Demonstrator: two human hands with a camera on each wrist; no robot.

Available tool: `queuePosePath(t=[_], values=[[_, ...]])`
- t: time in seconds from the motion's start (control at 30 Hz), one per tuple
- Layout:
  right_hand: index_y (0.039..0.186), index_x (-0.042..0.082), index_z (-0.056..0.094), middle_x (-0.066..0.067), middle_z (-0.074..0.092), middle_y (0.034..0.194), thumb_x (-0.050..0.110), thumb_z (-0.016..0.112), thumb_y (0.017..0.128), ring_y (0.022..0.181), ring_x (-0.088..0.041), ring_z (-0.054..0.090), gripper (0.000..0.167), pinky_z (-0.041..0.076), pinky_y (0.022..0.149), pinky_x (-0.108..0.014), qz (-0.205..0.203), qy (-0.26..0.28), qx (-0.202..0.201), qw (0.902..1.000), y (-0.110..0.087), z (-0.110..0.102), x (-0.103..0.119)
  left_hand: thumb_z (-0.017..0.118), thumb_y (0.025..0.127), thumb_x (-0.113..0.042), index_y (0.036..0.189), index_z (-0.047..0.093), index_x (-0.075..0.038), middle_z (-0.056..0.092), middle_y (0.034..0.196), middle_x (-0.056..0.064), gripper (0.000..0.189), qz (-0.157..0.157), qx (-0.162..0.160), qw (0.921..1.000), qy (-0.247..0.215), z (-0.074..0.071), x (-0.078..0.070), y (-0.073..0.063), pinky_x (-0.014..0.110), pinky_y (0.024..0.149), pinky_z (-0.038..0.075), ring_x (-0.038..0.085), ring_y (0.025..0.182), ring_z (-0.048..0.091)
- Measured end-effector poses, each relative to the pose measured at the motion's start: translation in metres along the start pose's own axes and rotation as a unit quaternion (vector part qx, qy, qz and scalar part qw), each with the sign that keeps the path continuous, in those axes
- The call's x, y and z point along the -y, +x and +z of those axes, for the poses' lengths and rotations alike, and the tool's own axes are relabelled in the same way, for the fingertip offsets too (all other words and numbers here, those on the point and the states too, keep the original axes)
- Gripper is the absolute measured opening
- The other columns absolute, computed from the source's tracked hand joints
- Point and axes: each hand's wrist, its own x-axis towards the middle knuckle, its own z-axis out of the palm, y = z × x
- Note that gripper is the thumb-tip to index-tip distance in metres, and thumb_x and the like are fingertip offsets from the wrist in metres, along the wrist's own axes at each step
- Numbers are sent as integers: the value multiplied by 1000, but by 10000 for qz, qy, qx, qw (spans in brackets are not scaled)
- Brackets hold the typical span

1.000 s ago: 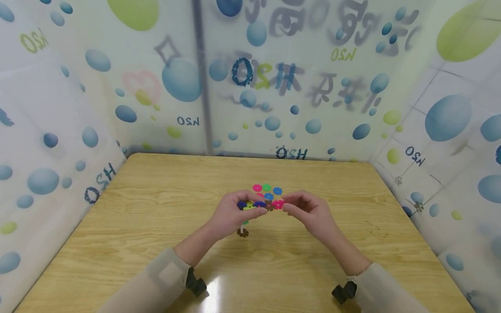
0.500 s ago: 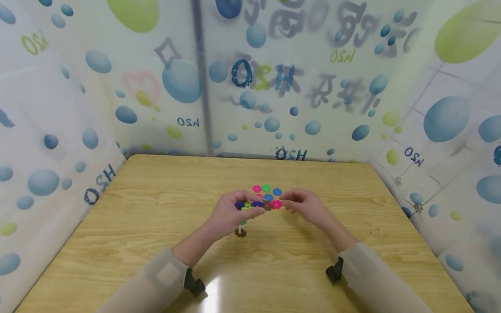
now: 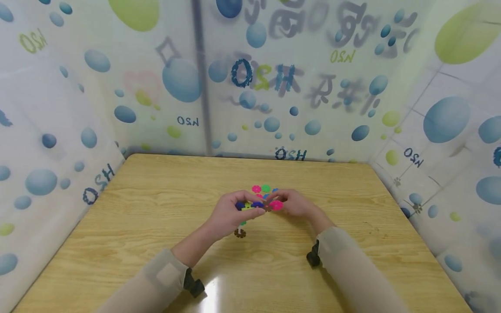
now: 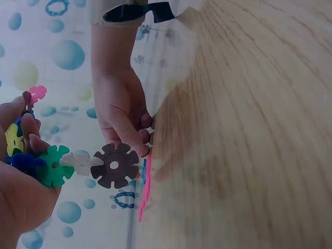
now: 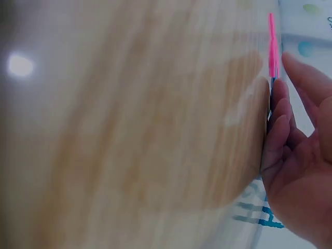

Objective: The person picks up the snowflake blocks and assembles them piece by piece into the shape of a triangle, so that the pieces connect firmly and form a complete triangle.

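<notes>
My left hand [image 3: 228, 215] grips a chain of flower-shaped plastic interlocking discs, with thumb and fingers round its dark blue [image 3: 257, 204] and yellow discs [image 4: 14, 139]. A pink disc [image 3: 276, 205] forms one end of the chain. From the other end hang a green disc [image 4: 54, 166], a white disc [image 4: 81, 163] and a brown disc [image 4: 115, 165]. My right hand [image 3: 296, 203] is low over the table beyond the chain, fingertips beside the loose discs. Its thumb and fingers stand apart in the right wrist view, near the edge-on pink discs [image 5: 273, 49].
Loose discs lie on the wooden table [image 3: 156, 187] past the hands: a pink one [image 3: 256, 188], a green one [image 3: 266, 188] and blue ones [image 3: 275, 190] partly behind the right hand. Walls with printed bubbles [image 3: 182, 80] enclose the table's back and sides.
My right hand has left the chain's pink end and moved left and inward to the loose discs, now covering some of them. The left hand keeps its grip, nearly still.
</notes>
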Motion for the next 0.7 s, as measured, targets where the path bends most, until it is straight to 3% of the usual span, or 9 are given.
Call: queuePosePath(t=[0.07,0.17,0.33,0.53,0.7], values=[[133,22,78,-7,76,123,19,74,105,108,-24,63,28,50,101,-44,-36,-103,6,9999,1,1,2,89,95,-26,116,82,-20,76,123,4,23,41,4,10000,19,0,0,0,27,76,56,21,98,65],[132,22,79,-8,75,133,21,74,106,124,-30,66,27,49,115,-55,-102,-251,1,9996,2,2,4,88,96,-26,116,82,-18,77,123,5,23,102,19,9999,16,1,1,1,26,77,57,21,99,66],[129,20,79,-12,70,148,24,77,105,146,-41,57,25,40,126,-63,-150,-516,0,9986,0,5,7,89,96,-26,116,82,-17,76,122,6,23,116,5,9999,8,1,1,2,25,73,54,20,94,65],[128,20,76,-9,70,144,27,81,102,144,-38,58,28,41,125,-64,14,-684,66,9976,-4,6,10,90,95,-26,115,82,-20,76,119,4,22,97,-13,9999,66,2,0,1,24,68,50,20,88,61],[121,24,72,-3,70,130,34,81,101,126,-29,61,24,48,114,-59,162,-531,153,9983,-11,3,8,90,94,-28,115,82,-20,76,118,4,23,31,7,10000,71,3,1,2,24,70,51,21,90,61]])
